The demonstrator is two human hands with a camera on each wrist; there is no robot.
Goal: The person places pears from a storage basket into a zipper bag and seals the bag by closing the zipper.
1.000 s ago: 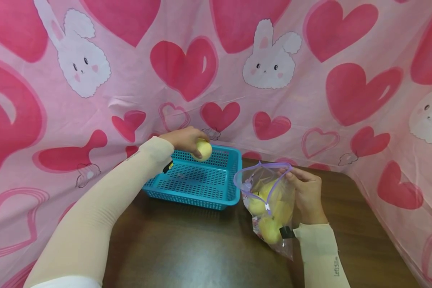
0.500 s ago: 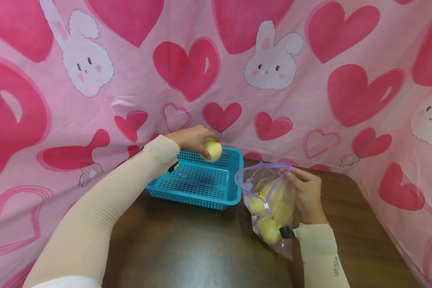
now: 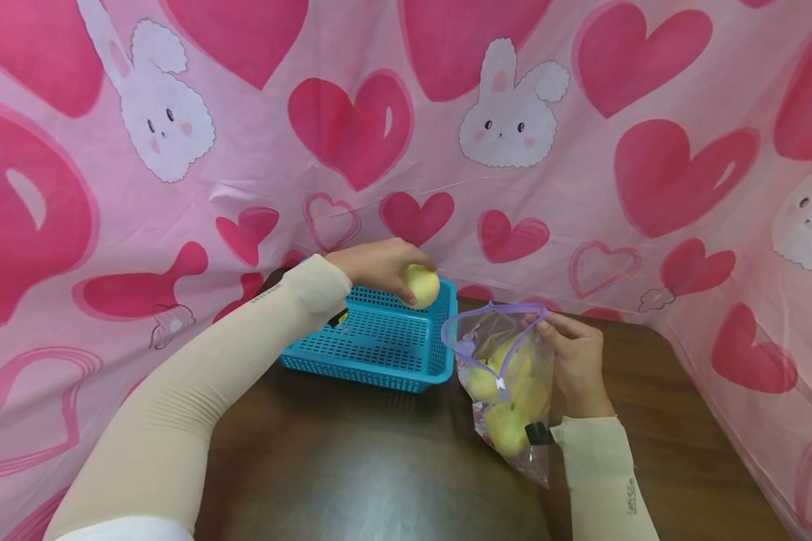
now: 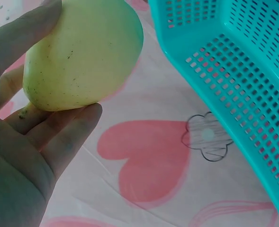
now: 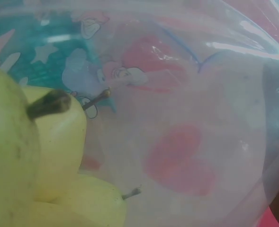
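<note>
A pale yellow-green pear [image 3: 422,286] is gripped in my left hand [image 3: 387,266], above the far side of a blue plastic basket [image 3: 392,382]. Thumb and fingers wrap its sides in the left wrist view, where small dark specks dot the pear's skin [image 4: 82,56]. My right hand [image 3: 574,361] pinches the purple rim of a clear zip bag [image 3: 540,421] and keeps its mouth wide. Several yellow pears [image 3: 507,428] fill the bag's lower part. Close up in the right wrist view, pears [image 5: 58,142] with brown stems show through the printed plastic.
The basket stands on a brown wooden table [image 3: 379,466], just left of the bag. Behind the table hangs a pink cloth [image 3: 440,173] printed with hearts and rabbits. A dark wrist strap piece [image 3: 538,433] overlaps the bag's right side.
My left hand has carried the pear to the right over the basket, closer to the bag. The right hand and the bag have stayed nearly still.
</note>
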